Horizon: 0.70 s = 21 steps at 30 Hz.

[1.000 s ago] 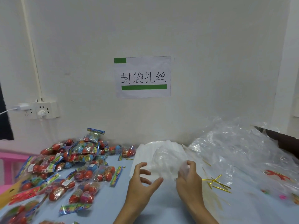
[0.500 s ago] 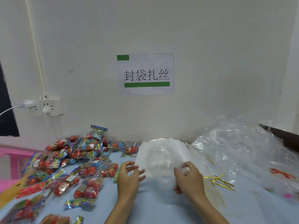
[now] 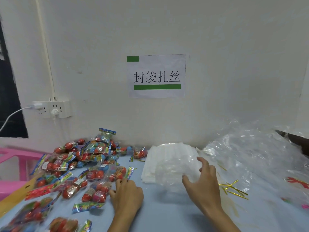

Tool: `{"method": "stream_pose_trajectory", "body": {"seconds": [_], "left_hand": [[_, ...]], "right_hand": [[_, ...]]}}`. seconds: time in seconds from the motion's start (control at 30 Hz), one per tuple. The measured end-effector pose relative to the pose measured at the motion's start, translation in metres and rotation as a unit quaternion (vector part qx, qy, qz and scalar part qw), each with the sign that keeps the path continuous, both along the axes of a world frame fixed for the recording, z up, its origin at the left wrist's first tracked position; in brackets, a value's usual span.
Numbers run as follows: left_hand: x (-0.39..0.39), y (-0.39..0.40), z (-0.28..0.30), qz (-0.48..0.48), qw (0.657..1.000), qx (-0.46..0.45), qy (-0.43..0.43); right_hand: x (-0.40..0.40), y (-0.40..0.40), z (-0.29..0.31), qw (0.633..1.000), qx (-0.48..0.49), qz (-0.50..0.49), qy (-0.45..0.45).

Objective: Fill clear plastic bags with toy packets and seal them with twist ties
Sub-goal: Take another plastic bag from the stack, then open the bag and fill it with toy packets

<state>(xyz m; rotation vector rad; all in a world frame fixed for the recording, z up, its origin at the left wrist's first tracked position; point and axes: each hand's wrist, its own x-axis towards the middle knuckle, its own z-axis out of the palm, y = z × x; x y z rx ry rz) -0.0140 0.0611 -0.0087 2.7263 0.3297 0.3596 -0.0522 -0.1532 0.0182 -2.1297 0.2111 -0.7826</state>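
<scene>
Left hand [image 3: 127, 193] rests, fingers loosely curled, against a toy packet [image 3: 97, 192] — right hand [image 3: 203, 182] pinches a clear plastic bag [image 3: 175, 169] on the table [image 3: 167, 211].

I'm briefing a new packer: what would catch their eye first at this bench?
First the bright pile of toy packets covering the table's left, where the left hand reaches. Then the paper sign on the wall above, and the right hand holding a clear plastic bag at centre.
</scene>
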Motion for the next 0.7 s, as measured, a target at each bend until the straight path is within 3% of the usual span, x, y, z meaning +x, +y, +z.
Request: {"method": "stream_pose_trajectory", "body": {"seconds": [0.17, 0.33, 0.5, 0.7], "left_hand": [[0.001, 0.002, 0.000, -0.003, 1.000, 0.002, -0.017], [0.000, 0.004, 0.002, 0.003, 0.998, 0.015, -0.066], [0.001, 0.007, 0.003, 0.005, 0.988, 0.029, -0.152], [0.004, 0.012, -0.005, -0.027, 0.992, 0.030, -0.116]], "right_hand": [[-0.004, 0.003, -0.001, 0.981, -0.156, 0.088, -0.074], [-0.004, 0.005, -0.012, 0.958, -0.252, 0.133, 0.005], [-0.006, 0.008, -0.009, 0.965, -0.233, 0.112, -0.036], [-0.011, 0.014, -0.001, 0.954, -0.235, 0.094, -0.164]]}}
